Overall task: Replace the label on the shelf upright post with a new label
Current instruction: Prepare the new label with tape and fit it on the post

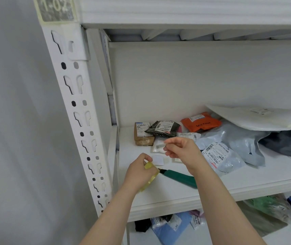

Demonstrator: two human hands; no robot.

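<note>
A grey label reading "1-02" [55, 8] is taped near the top of the white slotted upright post [81, 121]. My left hand [139, 172] grips a roll of clear yellowish tape [150, 175] just above the shelf board. My right hand [181, 151] hovers to its right with fingers pinched; a thin strip of tape may run between the hands, but it is too faint to tell. A small white blank label [158, 160] lies on the shelf between the hands. A green-handled utility knife [180, 176] rests on the shelf below my right wrist.
The white shelf board [167, 195] carries several parcels at the back: a brown box [143, 137], a black bag [164, 129], an orange bag [201, 122], grey mailers [233, 147]. More bagged goods sit on the lower shelf [176, 225]. A grey wall [17, 138] is left of the post.
</note>
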